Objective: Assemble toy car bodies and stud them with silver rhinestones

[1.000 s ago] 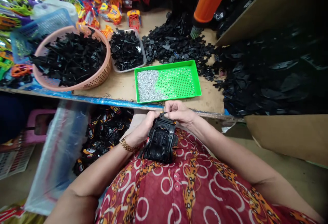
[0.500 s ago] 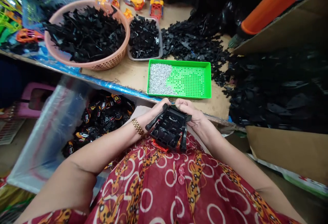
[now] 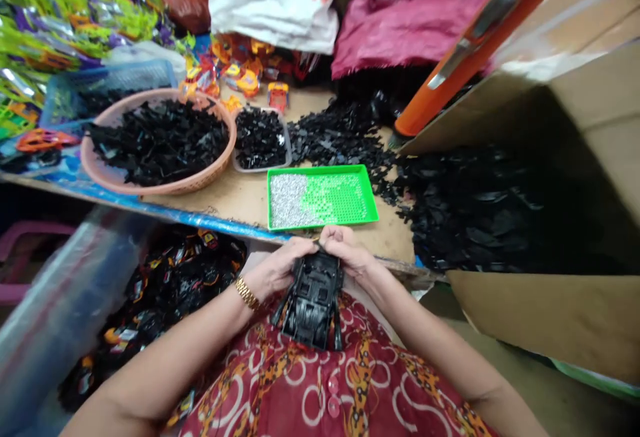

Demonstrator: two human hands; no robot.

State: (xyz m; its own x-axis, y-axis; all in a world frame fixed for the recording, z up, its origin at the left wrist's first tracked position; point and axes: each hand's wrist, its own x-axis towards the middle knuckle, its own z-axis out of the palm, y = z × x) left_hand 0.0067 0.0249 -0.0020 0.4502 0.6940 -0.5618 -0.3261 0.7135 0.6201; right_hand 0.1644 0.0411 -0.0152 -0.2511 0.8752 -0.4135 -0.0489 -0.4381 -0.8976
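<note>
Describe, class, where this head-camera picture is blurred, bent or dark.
Head view: motion blur smears the edges, worst on the orange tube, the cardboard box and the clear plastic bag; the wide lens bows the blue table edge; the black parts pile loses detail in shadow; the hands stay fairly sharp.

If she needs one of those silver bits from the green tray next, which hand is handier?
Probably the right hand: it grips only the top edge of the black toy chassis, just below the green tray. The left hand cradles the chassis's side.
</note>
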